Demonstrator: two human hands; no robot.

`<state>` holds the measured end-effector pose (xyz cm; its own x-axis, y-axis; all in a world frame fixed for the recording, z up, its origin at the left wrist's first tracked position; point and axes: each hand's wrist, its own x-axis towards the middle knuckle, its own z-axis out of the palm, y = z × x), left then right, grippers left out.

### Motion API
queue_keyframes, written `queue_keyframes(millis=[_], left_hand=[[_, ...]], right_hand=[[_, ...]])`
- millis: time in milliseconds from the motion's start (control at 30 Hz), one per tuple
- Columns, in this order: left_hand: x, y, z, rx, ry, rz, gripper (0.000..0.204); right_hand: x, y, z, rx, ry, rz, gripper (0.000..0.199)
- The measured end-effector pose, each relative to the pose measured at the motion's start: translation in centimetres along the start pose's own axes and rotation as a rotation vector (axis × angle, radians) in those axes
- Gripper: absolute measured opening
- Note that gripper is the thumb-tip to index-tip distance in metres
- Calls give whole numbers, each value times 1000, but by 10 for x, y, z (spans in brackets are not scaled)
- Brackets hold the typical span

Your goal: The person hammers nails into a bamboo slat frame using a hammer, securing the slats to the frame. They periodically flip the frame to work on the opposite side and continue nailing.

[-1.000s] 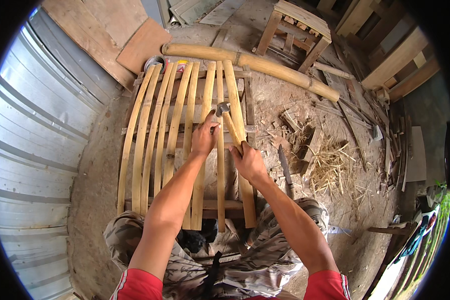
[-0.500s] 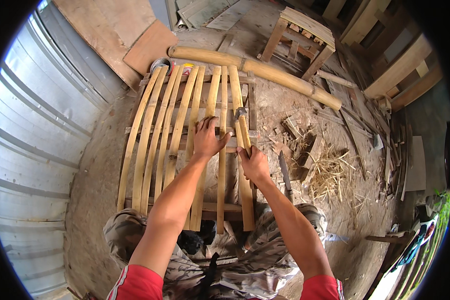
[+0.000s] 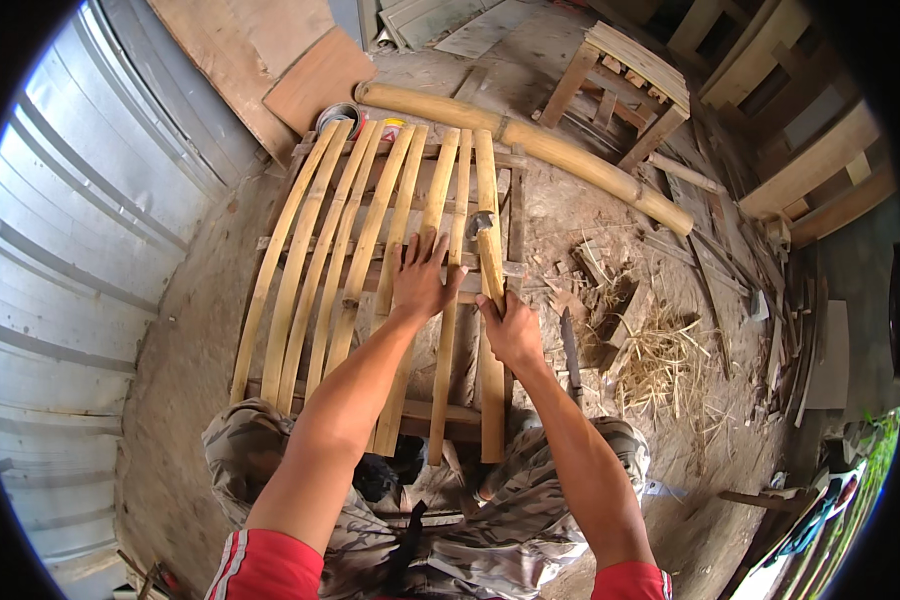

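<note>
Several split bamboo slats lie lengthwise, side by side, over a low wooden frame in front of me. My left hand rests on the slats right of the middle, its fingers spread and holding nothing. To the right, my right hand is closed around the wooden handle of a hammer. The dark hammer head lies over the rightmost slat; whether it touches the bamboo I cannot tell.
A thick bamboo pole lies beyond the frame, near a small wooden stool. On the right floor are a long blade, wood offcuts and a heap of shavings. A corrugated metal wall stands left; plywood sheets lean behind.
The view has shifted slightly, so the background sits a little to the right and lower. Both hands stay in nearly the same places, the right still gripping the hammer.
</note>
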<state>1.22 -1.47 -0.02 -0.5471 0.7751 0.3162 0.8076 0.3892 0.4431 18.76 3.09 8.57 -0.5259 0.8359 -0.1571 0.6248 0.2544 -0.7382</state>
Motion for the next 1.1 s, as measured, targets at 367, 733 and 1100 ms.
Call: queue_keyframes(millis=[367,733,1100], left_hand=[[11,-3,10,-242,54,-132,17],[13,-4,15,-282,139,-88,8],[15,-3,21,-297,167,-98,4]], right_hand=[[1,-4,8,-19,14,-23,46],[-9,-4,4,-108,-55,-26,44],[-9,10,9,-148,21,-19,47]])
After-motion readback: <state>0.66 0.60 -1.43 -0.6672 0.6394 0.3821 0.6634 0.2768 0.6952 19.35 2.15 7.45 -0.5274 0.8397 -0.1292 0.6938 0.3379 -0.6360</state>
